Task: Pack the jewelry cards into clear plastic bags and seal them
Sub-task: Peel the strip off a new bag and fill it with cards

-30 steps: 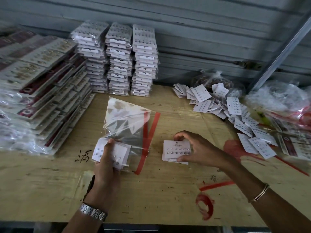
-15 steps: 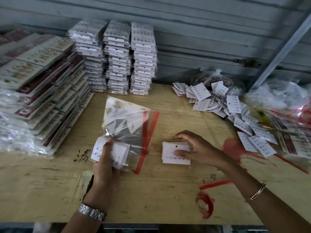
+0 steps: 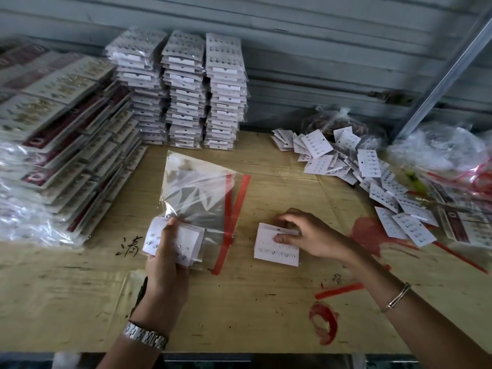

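Head view: the left hand point(image 3: 166, 265) is seen at 7 o'clock of the scene, its fingers and thumb curled round a stack of jewelry cards point(image 3: 195, 237), the thumb laid across the top card. The stack is held at the near end of a clear plastic bag point(image 3: 197, 190), and its right part is covered by the plastic; how far in it sits cannot be told. The bag is stretched away toward 12 o'clock, with a red seal strip point(image 3: 235, 211) running down its right edge. A wristwatch point(image 3: 145, 335) is worn on the left wrist.

At 4 o'clock of the bag, the right hand point(image 3: 306, 235) is closed on a small pile of cards point(image 3: 275, 253) lying on the bench point(image 3: 239, 302); the far edge of the top card is pinched between thumb and fingers. A bracelet point(image 3: 396, 296) is worn on that wrist.

Farther out, loose cards point(image 3: 367, 166) are scattered at 2 o'clock. Three stacks of bagged cards point(image 3: 183, 97) are set against the wall at 12 o'clock, and larger packs point(image 3: 61, 134) are piled at 9 to 10 o'clock.
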Demonstrator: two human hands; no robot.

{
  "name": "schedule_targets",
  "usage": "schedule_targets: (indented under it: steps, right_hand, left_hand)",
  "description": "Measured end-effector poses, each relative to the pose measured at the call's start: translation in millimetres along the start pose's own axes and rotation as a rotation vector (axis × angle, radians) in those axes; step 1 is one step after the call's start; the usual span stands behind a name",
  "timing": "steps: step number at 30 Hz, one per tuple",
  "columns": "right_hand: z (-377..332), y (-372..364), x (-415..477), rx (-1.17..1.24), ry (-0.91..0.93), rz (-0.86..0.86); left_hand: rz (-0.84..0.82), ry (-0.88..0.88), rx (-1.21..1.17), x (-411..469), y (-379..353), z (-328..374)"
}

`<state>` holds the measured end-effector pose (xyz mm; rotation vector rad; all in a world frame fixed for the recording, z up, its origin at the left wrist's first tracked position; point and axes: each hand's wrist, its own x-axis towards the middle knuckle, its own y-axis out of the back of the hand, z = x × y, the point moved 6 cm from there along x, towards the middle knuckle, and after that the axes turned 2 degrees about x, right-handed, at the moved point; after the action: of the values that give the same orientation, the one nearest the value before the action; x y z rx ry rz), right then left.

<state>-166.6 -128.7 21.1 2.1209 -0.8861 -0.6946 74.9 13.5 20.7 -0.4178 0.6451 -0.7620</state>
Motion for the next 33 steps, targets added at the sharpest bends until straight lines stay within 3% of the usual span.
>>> schedule_targets:
  steps: [13, 20, 26, 33]
  right_hand:
    - [-29, -9, -42, 0.028, 0.283, 0.145]
    - [-14, -21, -58, 0.298, 0.180, 0.241]
    - [-9, -25, -56, 0.313, 0.096, 0.260]
    - [-17, -24, -53, 0.300, 0.161, 0.285]
  left_hand:
    - [-0.027, 0.015, -0.011, -3, -3, 1]
    - [-0.022, 0.009, -0.055, -2, -3, 2]
    - [-0.015, 0.000, -0.035, 1, -1, 0]
    - [-0.008, 0.009, 0.007, 4, 3, -2]
